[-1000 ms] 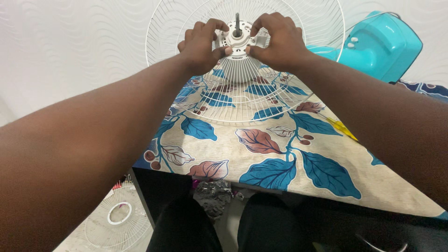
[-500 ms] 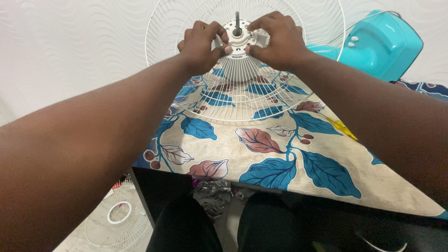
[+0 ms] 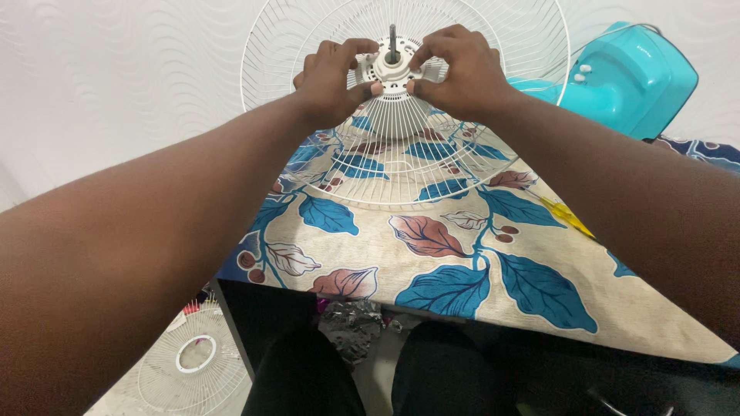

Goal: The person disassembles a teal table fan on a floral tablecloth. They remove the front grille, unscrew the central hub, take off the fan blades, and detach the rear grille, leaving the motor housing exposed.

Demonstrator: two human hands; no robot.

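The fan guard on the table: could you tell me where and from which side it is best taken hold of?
Probably at the white hub, from both sides at once. The fan guard is thin wire, tilted up off the table, and the hub looks like its only solid part. The left hand and right hand already pinch it there, either side of the shaft.

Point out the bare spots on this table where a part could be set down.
Free: the leaf-print tablecloth between the white fan guard and the near table edge. Crowded: the far end, where the left hand and right hand grip the hub, beside the turquoise fan base.
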